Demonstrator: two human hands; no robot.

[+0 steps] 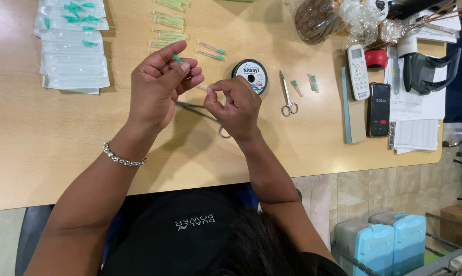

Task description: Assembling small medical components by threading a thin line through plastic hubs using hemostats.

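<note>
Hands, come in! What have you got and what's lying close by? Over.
Left hand pinching a small green-tipped needle piece. Right hand closed, fingertips pinched beside it. Thread spool, scissors on table nearby. Nothing blocking.

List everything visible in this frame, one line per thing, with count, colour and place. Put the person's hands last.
Sealed needle packs: a stack, clear with green parts, table's top left.
Capped needles: two loose, clear with green hubs, above the hands; more in rows farther up.
Thread spool: one, black with white label, table centre.
Scissors: one pair, silver, right of the spool.
Needle holder: one, silver, on the table under the hands.
Remote control: one, white, right side.
Phone: one, black, screen lit, below the remote.
Hole punch: one, black, far right on papers.
Left hand: grip on a small green-hubbed needle.
Right hand: fingertips pinched together; what they hold is too small to tell.
</note>
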